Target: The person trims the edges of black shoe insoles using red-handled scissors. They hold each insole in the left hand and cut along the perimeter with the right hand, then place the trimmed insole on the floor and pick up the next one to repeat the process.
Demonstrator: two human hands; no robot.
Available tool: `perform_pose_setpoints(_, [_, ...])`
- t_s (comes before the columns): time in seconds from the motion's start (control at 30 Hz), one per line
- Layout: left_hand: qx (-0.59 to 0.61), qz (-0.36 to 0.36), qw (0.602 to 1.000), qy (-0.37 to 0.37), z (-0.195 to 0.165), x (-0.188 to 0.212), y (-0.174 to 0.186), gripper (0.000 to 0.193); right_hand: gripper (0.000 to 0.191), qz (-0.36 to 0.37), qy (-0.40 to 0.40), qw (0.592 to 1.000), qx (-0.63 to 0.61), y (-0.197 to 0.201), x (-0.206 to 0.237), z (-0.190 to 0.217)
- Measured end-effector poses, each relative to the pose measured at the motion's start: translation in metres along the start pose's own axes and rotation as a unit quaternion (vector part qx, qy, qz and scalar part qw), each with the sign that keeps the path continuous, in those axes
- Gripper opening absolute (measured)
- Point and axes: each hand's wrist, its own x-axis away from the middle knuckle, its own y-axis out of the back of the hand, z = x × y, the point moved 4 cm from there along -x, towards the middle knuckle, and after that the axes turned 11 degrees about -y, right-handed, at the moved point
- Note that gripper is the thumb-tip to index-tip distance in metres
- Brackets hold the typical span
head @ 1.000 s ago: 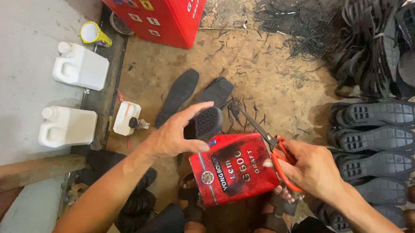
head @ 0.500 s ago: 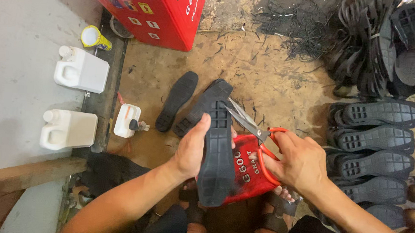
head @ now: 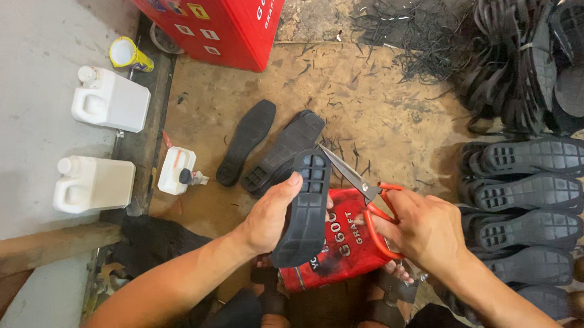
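Note:
My left hand (head: 269,213) grips a black rubber shoe sole (head: 306,205) and holds it upright, tread side up, over a red tin can (head: 344,250) that lies across my lap. My right hand (head: 425,231) holds red-handled scissors (head: 361,185) whose open blades point left and touch the top edge of the sole. Two more black soles (head: 266,146) lie on the brown floor just beyond the held one.
Rows of black soles (head: 524,189) line the right side, with a heap of them (head: 537,57) at the top right. A red box (head: 206,13) stands at the top. Two white jugs (head: 105,98), a small white bottle (head: 175,171) and a yellow can (head: 128,53) sit at the left.
My left hand picked a sole off the floor and raised it over the red can. My right hand brought the scissors up to the sole's top edge.

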Motion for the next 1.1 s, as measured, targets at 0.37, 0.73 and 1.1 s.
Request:
perform_pose_setpoints(0.37, [0.142, -0.005, 0.985, -0.099, -0.003, -0.007, -0.006, 0.046, 0.045, -0.013, -0.023, 0.997, -0.073, -0.001, 0.003, 0.009])
perform_pose_setpoints(0.73, [0.099, 0.054, 0.982, -0.15, 0.009, -0.006, -0.013, 0.037, 0.051, -0.021, -0.029, 0.997, -0.062, 0.003, 0.01, 0.017])
perform_pose_setpoints(1.1, [0.048, 0.064, 0.991, -0.106, 0.008, 0.0, -0.045, 0.042, 0.051, -0.063, -0.004, 0.996, -0.065, 0.007, 0.027, 0.002])
